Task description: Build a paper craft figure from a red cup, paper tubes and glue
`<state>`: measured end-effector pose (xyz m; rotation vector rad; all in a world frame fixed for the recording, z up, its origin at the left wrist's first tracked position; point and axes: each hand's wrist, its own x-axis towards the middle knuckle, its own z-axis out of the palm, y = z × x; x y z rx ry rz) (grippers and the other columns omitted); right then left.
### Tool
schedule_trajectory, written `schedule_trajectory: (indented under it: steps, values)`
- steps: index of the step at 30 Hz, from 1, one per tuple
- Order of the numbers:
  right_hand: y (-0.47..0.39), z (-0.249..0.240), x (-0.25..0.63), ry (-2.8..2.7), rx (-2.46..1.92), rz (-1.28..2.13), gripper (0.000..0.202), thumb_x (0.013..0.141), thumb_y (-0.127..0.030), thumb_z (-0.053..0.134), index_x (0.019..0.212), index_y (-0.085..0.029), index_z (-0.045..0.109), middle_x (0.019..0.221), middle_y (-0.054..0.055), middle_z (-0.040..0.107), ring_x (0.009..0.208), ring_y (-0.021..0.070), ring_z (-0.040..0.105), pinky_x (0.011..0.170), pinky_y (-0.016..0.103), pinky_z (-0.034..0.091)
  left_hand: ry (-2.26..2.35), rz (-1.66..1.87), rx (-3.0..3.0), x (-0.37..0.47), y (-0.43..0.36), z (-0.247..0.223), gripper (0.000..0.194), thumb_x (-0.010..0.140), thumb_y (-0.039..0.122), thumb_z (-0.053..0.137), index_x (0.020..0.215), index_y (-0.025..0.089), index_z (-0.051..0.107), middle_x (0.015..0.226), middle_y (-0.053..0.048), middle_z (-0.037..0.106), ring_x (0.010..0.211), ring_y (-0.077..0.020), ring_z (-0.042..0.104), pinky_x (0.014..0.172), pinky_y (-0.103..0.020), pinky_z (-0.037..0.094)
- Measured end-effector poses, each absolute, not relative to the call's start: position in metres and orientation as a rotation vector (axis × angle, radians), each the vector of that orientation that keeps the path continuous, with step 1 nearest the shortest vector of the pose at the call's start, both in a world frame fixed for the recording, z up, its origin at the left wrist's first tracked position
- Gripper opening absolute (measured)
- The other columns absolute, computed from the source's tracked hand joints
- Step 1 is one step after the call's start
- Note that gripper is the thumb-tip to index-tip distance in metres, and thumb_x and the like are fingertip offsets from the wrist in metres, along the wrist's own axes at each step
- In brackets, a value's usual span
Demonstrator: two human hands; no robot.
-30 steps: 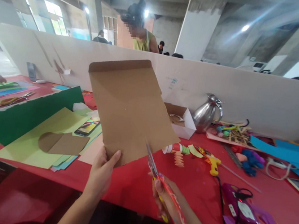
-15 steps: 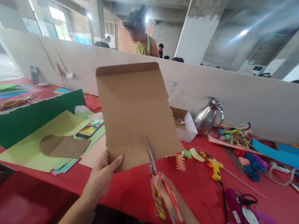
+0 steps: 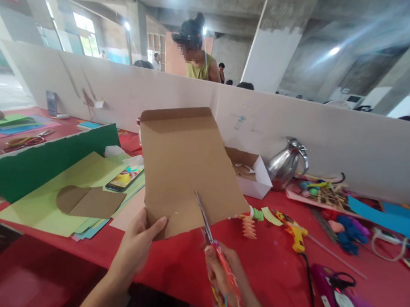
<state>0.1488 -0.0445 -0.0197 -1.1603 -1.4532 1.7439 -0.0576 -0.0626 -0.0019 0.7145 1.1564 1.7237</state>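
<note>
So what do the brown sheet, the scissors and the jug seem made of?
Brown sheet: matte, probably cardboard, with a creased top flap.
Scissors: gleaming blades, likely steel; red handle perhaps plastic.
Jug: polished metal, apparently, from its mirror-like shine.

The cardboard sheet (image 3: 188,166) was above the middle of the counter (image 3: 176,269), with the left hand (image 3: 137,250) at its lower left corner and the scissors (image 3: 204,215), in the right hand (image 3: 222,270), across its lower edge. On the left, a cutout (image 3: 89,202) and a phone (image 3: 125,177) lay on papers (image 3: 40,213), beside a board (image 3: 54,165). Behind the sheet to the right stood a box (image 3: 258,184), then a jug (image 3: 284,164), before the partition (image 3: 348,141). Nearer than the jug lay a glue gun (image 3: 297,235).
</note>
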Motion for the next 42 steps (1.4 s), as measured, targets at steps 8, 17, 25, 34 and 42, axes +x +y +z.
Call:
schedule_trajectory:
  steps: [8,17,25,34,42]
  values:
    - [-0.041,-0.02,0.139,-1.406,-1.089,1.855,0.069,0.069,-0.089,0.048,0.083,-0.022,0.047,0.051,-0.012,0.032,0.033,0.0038,0.026,0.031,0.017,0.027,1.186,1.757,0.788,-0.067,-0.064,-0.003,0.054,0.07,0.031,0.08,0.119,0.021,0.062,0.123,-0.009,0.069,0.121,-0.0286,0.06,0.101,-0.039,0.048]
    - [-0.047,-0.016,0.134,-1.566,-1.164,1.575,0.06,0.077,-0.078,0.055,0.086,-0.019,0.056,0.05,-0.008,0.036,0.034,0.0069,0.033,0.032,0.02,0.029,1.175,1.728,0.727,-0.063,-0.072,0.009,0.059,0.067,0.033,0.083,0.12,0.019,0.062,0.123,-0.011,0.069,0.112,-0.0282,0.065,0.086,-0.033,0.056]
    - [-0.044,-0.022,0.138,-1.701,-1.121,1.276,0.056,0.075,-0.071,0.065,0.084,-0.016,0.065,0.051,-0.005,0.038,0.044,0.0086,0.035,0.041,0.022,0.028,1.113,1.844,0.631,-0.06,-0.061,0.006,0.056,0.076,0.037,0.077,0.128,0.028,0.058,0.123,-0.007,0.07,0.105,-0.0252,0.069,0.089,-0.036,0.056]
    - [-0.047,-0.019,0.161,-1.06,-0.85,2.366,0.089,0.058,-0.095,0.05,0.106,-0.02,0.054,0.061,-0.007,0.048,0.038,0.0047,0.034,0.031,0.016,0.032,1.399,1.917,1.129,-0.08,-0.048,-0.001,0.049,0.084,0.039,0.068,0.13,0.026,0.057,0.127,-0.008,0.067,0.118,-0.0263,0.062,0.102,-0.039,0.047]
    - [-0.04,0.01,0.196,-1.401,-1.002,2.259,0.08,0.071,-0.092,0.039,0.103,-0.02,0.053,0.062,-0.004,0.053,0.038,0.0095,0.05,0.036,0.022,0.046,1.492,1.808,1.173,-0.075,-0.061,0.023,0.051,0.082,0.041,0.07,0.128,0.024,0.058,0.125,-0.009,0.068,0.118,-0.0293,0.062,0.101,-0.041,0.049]
